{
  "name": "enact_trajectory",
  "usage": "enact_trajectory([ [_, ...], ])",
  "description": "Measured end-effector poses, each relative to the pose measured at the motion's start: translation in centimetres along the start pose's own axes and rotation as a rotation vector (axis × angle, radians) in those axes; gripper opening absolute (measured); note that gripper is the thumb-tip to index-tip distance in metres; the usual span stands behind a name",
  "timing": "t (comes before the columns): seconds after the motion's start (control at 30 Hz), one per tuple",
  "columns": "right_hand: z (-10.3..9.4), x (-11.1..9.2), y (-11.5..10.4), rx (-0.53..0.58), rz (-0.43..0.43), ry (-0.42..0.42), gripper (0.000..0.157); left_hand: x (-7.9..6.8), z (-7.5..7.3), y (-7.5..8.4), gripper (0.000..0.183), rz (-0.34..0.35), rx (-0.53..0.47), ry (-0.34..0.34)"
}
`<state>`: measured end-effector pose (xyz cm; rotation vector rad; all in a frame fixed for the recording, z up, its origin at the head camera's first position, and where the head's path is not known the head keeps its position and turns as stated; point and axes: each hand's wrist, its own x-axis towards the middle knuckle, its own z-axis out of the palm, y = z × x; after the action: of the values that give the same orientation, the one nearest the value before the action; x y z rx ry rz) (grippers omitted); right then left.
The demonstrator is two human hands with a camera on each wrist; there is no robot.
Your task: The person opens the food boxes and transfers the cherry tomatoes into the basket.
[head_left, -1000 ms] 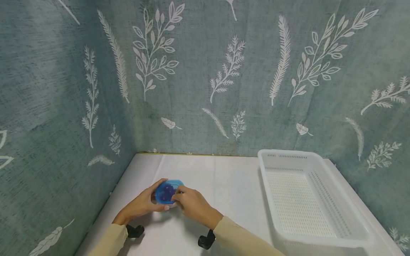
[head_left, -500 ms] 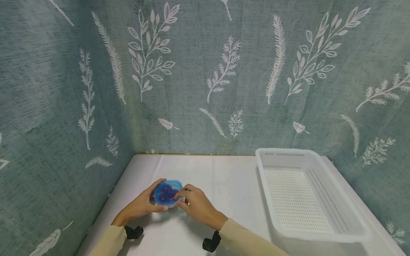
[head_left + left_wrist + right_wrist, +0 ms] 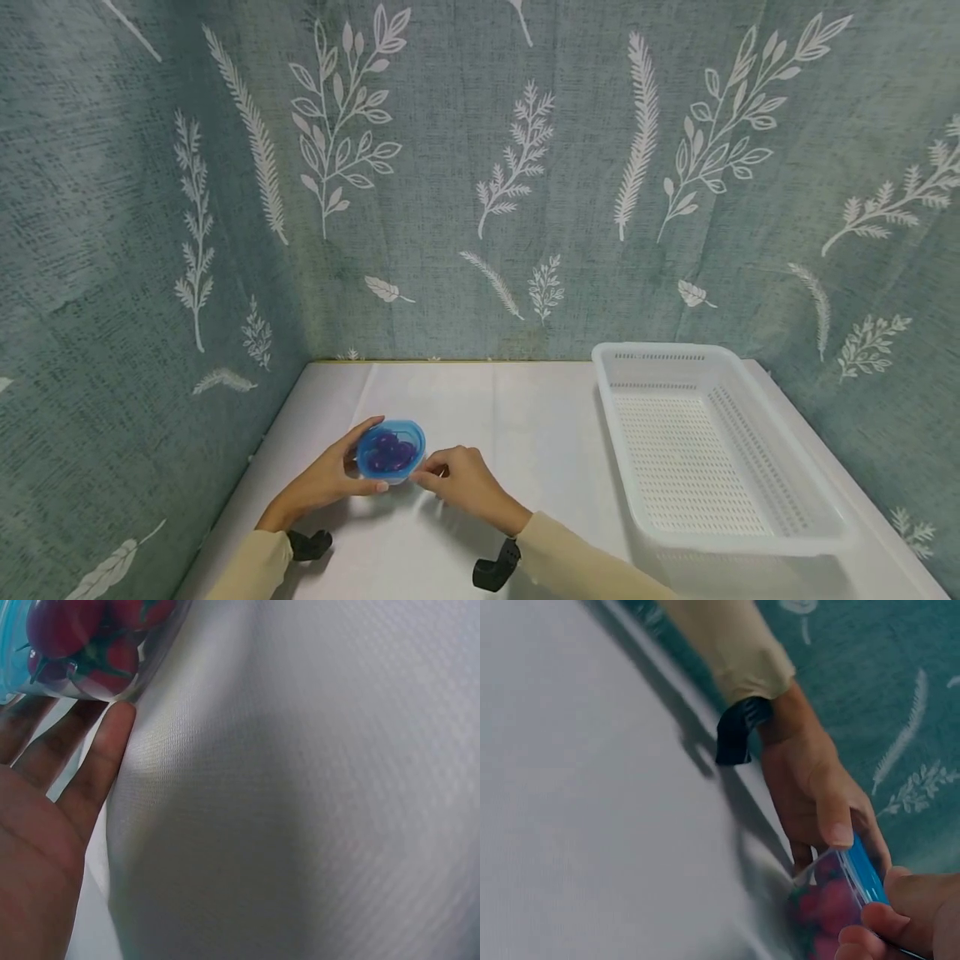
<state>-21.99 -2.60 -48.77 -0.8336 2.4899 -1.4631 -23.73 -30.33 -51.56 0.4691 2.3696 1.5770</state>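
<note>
A small clear plastic container (image 3: 159, 660) with a see-through blue lid (image 3: 408, 433) holds several red tomatoes (image 3: 66, 626) with green stems. Through the lid they look purple in the head view. My left hand (image 3: 322, 483) grips the container from the left, thumb on the near side and fingers round the far side. At the lid's near right edge, the thumb and curled fingers of my right hand (image 3: 468, 483) pinch the rim. In the right wrist view the right hand (image 3: 922, 911) partly covers the lid's blue edge (image 3: 866, 874).
A white perforated plastic basket (image 3: 693, 467) stands on the right of the white-covered table (image 3: 517, 425). Leaf-patterned green cloth (image 3: 450, 167) rises behind the table and along its sides. A dark strap device (image 3: 497, 567) sits at each wrist.
My right hand has slid down from the lid's right side to its near right edge, loosening its fingers and closing them again. The left hand keeps its hold; the view shifts slightly.
</note>
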Motion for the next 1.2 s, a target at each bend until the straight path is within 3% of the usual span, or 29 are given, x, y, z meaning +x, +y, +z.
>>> enact_trajectory([
  [0.13,0.6,0.1,0.2,0.155,0.100,-0.025,0.024,-0.1,0.0,-0.1,0.106,-0.017,0.008,0.012],
  [0.33,1.6,0.1,0.2,0.239,0.167,-0.035,0.029,-0.2,-0.1,0.0,0.107,-0.041,0.021,0.016],
  [0.77,2.1,0.2,0.1,0.396,0.227,-0.028,0.038,-0.3,0.1,0.2,0.103,-0.030,0.002,-0.003],
  [1.0,2.2,0.3,-0.1,0.513,0.244,-0.024,0.036,-0.4,0.2,0.1,0.103,-0.016,0.011,0.003],
  [1.2,2.5,0.3,-0.3,0.548,0.244,0.016,0.034,-0.5,0.2,0.0,0.104,-0.020,0.013,0.014],
])
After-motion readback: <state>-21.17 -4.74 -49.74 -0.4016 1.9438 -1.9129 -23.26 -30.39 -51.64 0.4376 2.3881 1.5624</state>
